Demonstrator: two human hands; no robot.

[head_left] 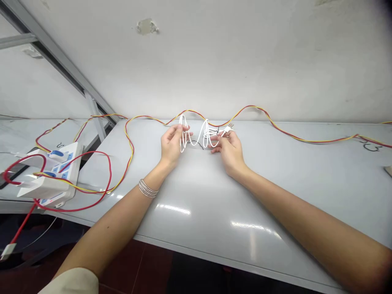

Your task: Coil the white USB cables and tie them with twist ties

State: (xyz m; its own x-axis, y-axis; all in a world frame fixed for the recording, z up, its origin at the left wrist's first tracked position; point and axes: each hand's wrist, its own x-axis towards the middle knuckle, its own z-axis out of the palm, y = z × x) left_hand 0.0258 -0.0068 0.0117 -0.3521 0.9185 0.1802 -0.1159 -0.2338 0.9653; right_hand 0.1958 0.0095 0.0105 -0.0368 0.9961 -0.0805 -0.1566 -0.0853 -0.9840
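Both hands work at the far edge of the table (196, 196) — the left hand (171, 143) pinching the white cable (196, 134)'s loops, the right hand (228, 149) clamped on its plug end — about 3 loops gathered, a black tie (199, 143) lying loose.

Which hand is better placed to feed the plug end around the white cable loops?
Probably the right hand: its fingertips pinch the thin white cable beside the small plug end, while the left hand grips the bunched loops and looks best kept as the anchor.
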